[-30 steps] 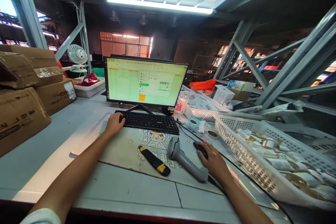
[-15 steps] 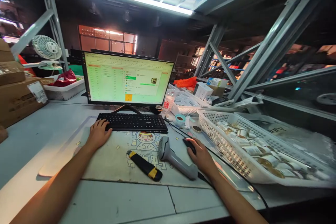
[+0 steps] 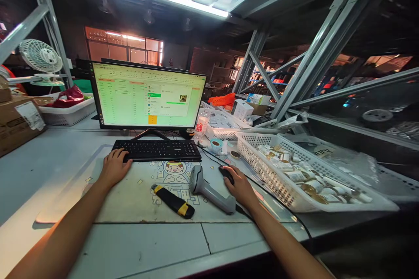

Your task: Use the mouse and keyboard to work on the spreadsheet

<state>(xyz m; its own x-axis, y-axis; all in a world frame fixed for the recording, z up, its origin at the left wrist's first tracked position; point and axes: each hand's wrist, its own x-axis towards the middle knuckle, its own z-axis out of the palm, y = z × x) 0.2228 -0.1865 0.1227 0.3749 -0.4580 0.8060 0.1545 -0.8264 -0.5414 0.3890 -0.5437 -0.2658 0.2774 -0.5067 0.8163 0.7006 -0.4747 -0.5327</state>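
My left hand (image 3: 114,166) lies with its fingers stretched over the left end of a black keyboard (image 3: 163,151). Under my right hand (image 3: 239,185) is a black computer mouse (image 3: 226,175), with the fingers curved round it. A grey barcode scanner (image 3: 211,192) rests on the desk mat (image 3: 131,200) just left of that hand. Farther left lies a black and yellow utility knife (image 3: 173,201). Behind the keyboard stands a lit monitor (image 3: 131,100) with a spreadsheet and a chat window on it.
At right a white plastic basket (image 3: 278,189) holds many small labelled bottles. Tape (image 3: 216,144) and a bottle (image 3: 200,127) sit beside the monitor. Cardboard boxes (image 3: 19,126), another basket (image 3: 70,114) and a fan (image 3: 41,56) are at left. Metal rack posts (image 3: 314,56) rise at right.
The view has swung slightly right, so everything sits farther left in it. Both hands stay where they were, on the keyboard and the mouse.
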